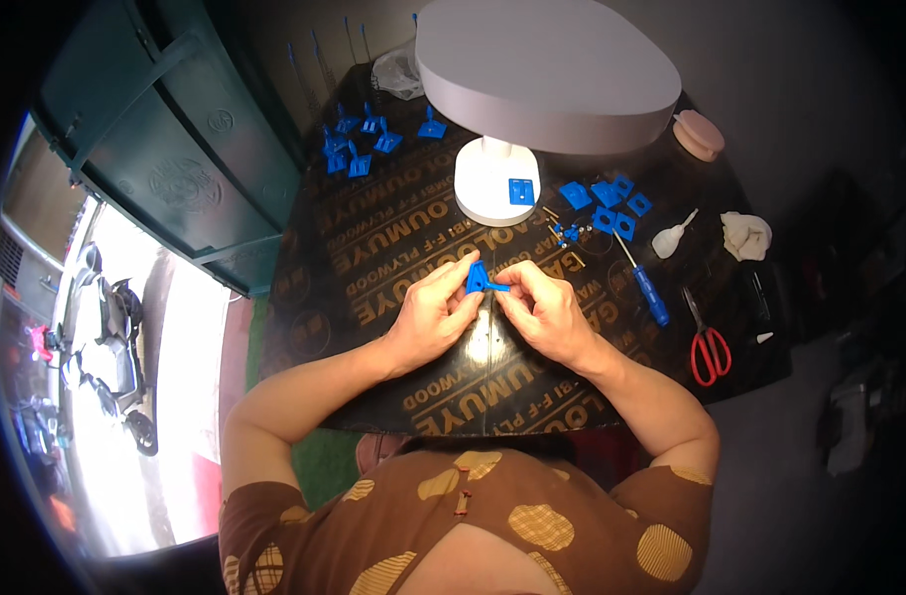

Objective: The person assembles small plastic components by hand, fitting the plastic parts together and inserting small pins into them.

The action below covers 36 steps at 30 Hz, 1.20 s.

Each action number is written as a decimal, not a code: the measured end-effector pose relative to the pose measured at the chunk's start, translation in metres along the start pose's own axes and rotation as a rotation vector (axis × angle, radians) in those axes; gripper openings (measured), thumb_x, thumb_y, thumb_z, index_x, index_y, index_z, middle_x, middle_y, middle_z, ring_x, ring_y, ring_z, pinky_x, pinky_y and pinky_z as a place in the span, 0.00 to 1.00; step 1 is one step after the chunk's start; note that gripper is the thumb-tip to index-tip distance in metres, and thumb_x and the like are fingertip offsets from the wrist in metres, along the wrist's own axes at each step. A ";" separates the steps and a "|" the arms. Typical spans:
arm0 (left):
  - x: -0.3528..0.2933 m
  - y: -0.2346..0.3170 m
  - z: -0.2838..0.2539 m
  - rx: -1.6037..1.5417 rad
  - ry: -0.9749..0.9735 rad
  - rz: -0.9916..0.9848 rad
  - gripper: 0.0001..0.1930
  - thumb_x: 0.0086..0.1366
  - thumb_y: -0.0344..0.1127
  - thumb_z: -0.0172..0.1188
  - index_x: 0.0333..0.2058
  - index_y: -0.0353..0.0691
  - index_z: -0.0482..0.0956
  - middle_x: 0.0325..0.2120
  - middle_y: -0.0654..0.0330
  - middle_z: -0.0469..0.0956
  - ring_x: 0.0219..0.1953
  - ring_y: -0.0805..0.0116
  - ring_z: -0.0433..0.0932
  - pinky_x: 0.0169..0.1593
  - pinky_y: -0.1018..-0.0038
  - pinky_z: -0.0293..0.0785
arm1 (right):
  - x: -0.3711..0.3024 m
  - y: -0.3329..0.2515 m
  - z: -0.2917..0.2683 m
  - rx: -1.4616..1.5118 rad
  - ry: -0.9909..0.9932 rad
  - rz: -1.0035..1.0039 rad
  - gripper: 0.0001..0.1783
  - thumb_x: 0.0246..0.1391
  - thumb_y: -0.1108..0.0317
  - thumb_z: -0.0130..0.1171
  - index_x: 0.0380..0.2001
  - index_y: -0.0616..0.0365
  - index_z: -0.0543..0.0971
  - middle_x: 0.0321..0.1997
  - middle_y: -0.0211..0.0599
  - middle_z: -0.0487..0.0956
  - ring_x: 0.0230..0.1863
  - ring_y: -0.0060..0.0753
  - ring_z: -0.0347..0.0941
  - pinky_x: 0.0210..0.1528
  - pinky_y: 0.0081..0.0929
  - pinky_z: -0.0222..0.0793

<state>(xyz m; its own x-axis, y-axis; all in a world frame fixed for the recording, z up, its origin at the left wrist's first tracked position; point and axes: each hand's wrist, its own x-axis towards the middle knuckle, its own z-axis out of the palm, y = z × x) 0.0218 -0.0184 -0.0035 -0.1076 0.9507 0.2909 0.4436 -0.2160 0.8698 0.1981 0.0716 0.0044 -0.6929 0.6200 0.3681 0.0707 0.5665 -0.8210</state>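
Close to the middle of the dark plywood tabletop, my left hand (435, 309) grips a blue plastic piece with a flat plate (477, 279), held tilted between thumb and fingers. From its side a narrow blue stem (498, 288) points right, pinched by the thumb and fingertips of my right hand (547, 309). Fingers hide where the two parts meet, so I cannot tell if they are joined. Just beyond my hands stands a white lamp base (473, 203) with a blue square plate (520, 191) lying on it.
A wide white lamp head (552, 69) overhangs the far table. Several blue stemmed pieces (360, 161) stand far left. Rightward lie blue square plates (625, 226), small blue bits (570, 235), a screwdriver (649, 296), a nozzle bottle (671, 241), a white cloth (745, 236) and red-handled scissors (710, 355).
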 end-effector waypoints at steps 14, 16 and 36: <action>0.000 0.005 0.005 0.291 -0.006 0.143 0.23 0.62 0.26 0.55 0.55 0.23 0.67 0.34 0.44 0.72 0.36 0.47 0.75 0.41 0.63 0.73 | -0.002 0.003 0.005 -0.037 0.019 -0.004 0.07 0.54 0.75 0.60 0.35 0.65 0.75 0.22 0.46 0.78 0.23 0.37 0.78 0.26 0.30 0.72; 0.001 0.004 0.004 0.312 -0.027 0.181 0.22 0.62 0.26 0.55 0.54 0.23 0.67 0.34 0.41 0.75 0.37 0.45 0.77 0.41 0.60 0.75 | -0.002 0.003 0.006 -0.003 0.032 -0.009 0.07 0.55 0.75 0.60 0.35 0.66 0.75 0.23 0.46 0.79 0.23 0.35 0.78 0.26 0.29 0.71; -0.007 -0.002 0.010 0.457 0.066 0.373 0.21 0.62 0.25 0.57 0.52 0.18 0.68 0.37 0.35 0.78 0.32 0.46 0.82 0.35 0.62 0.80 | -0.005 0.005 0.008 -0.052 0.052 -0.146 0.02 0.54 0.78 0.59 0.31 0.65 0.75 0.22 0.42 0.77 0.22 0.27 0.75 0.25 0.24 0.68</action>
<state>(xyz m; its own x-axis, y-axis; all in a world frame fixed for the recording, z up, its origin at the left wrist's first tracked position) 0.0305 -0.0227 -0.0111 0.0812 0.8099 0.5809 0.7988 -0.4015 0.4481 0.1962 0.0665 -0.0050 -0.6602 0.5557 0.5053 0.0098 0.6790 -0.7340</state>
